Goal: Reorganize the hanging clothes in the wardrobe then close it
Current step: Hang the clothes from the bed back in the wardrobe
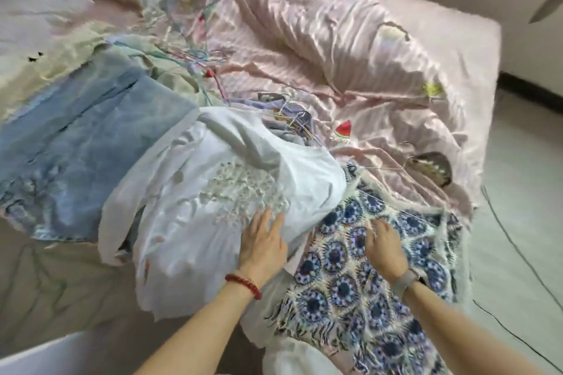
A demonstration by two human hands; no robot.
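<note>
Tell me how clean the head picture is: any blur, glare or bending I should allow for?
Head view: soft and smeary throughout, the white top partly washed out; sheen on the pink quilt; wide-angle bending curves the bed edge; left hand and right hand still readable.

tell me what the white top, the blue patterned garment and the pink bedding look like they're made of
White top: thin matte woven cloth, probably cotton; soft creases, raised embroidery.
Blue patterned garment: light printed fabric; fibre unclear.
Pink bedding: satin-like, perhaps silk or polyester; glossy highlights along the folds.
</note>
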